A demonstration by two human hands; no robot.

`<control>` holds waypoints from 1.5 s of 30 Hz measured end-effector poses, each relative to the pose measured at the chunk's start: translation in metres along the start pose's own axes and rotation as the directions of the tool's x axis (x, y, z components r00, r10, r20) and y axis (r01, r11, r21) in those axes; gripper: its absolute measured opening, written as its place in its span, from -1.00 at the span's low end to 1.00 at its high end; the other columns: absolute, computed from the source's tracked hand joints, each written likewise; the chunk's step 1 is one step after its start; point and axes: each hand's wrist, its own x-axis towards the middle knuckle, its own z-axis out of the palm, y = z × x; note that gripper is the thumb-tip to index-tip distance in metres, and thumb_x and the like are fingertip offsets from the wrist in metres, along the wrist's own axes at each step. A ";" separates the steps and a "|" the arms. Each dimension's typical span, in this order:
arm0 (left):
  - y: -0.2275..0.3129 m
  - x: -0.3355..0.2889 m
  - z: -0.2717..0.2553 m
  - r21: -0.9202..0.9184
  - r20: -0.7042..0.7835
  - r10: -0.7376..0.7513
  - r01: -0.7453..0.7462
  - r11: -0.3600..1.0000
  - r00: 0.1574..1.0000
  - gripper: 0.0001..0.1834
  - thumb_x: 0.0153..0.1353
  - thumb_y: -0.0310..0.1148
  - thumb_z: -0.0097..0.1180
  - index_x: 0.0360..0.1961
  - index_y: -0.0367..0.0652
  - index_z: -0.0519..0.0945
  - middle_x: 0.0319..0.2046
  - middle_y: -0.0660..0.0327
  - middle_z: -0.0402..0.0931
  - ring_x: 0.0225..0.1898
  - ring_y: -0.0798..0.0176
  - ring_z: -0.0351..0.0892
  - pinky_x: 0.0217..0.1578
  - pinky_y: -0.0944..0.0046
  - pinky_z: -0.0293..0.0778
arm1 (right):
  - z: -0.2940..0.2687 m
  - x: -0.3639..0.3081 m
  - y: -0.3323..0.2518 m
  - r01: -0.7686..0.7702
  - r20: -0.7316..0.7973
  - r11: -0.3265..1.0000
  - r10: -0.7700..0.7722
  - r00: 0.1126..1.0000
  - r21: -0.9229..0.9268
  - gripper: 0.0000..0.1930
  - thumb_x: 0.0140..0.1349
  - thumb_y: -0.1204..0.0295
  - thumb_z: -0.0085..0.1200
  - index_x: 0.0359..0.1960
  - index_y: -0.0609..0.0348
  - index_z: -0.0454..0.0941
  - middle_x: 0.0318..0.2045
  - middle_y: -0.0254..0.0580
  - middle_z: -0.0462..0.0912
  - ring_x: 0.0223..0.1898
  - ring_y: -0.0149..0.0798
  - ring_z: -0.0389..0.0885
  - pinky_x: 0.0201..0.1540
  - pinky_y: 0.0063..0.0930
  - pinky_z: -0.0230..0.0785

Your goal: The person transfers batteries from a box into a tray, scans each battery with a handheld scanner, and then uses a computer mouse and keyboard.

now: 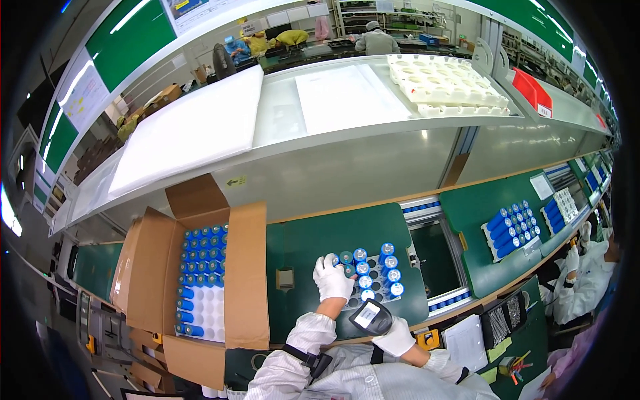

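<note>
My white-gloved left hand point(333, 279) is at the left side of a white cell tray point(377, 285), its fingers closed around a blue cylindrical battery cell point(349, 270) that they partly hide. Several blue battery cells point(365, 281) stand upright in the tray in columns, some with silver tops and some with dark ones. Between the columns, round tray holes show. In my right hand point(398, 339), also gloved, is a black handheld barcode scanner point(371, 317) with a pale label on its top. The scanner's head is just in front of the tray's near edge.
An open cardboard box point(247, 280) with several blue cells stands left of the green work mat point(300, 237). A conveyor gap point(433, 257) lies to the right, then another filled cell tray point(513, 230). A shelf point(280, 113) spans the back. A co-worker point(581, 277) sits at far right.
</note>
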 end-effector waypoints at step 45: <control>-0.314 -0.105 -0.169 -0.774 0.185 -0.606 -0.266 -0.575 0.773 -0.43 0.35 0.28 -0.15 -0.14 -0.04 0.53 -0.29 0.31 0.57 -0.29 0.20 0.53 -0.25 0.05 0.53 | 0.052 0.027 -0.031 0.220 0.152 0.975 -0.222 0.963 0.024 -0.65 -0.16 0.43 0.37 -0.25 0.23 0.66 -0.39 -0.03 0.74 -0.30 -0.10 0.76 -0.22 -0.33 0.57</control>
